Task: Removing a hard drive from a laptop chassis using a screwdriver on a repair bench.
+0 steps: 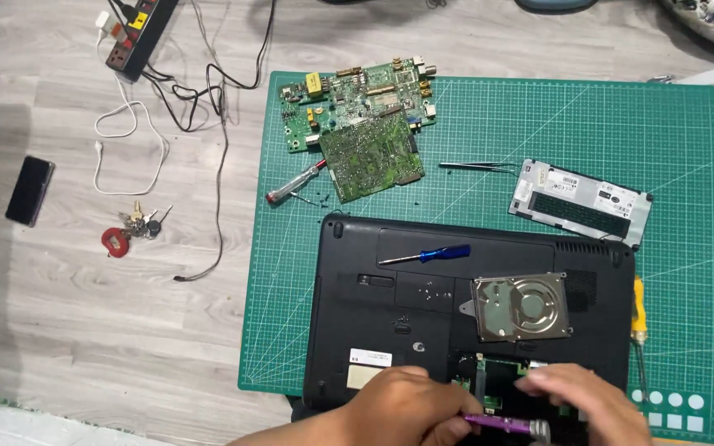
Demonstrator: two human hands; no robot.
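Note:
A black laptop (423,289) lies bottom-up on a green cutting mat (539,124). Both my hands meet over its open compartment near the front edge. My left hand (402,409) is closed around a purple-handled screwdriver (502,424), and my right hand (584,400) pinches the same tool near its metal end. Under them shows a green memory board (477,388). A silver hard drive (521,307) rests loose on the laptop, and a blue screwdriver (427,255) lies on its upper part.
On the mat lie two green circuit boards (365,124), a red-handled screwdriver (295,183), tweezers (477,166), a grey cover panel (580,202) and a yellow screwdriver (638,322). On the wooden floor at left are a phone (29,190), keys (130,229), cables and a power strip (138,33).

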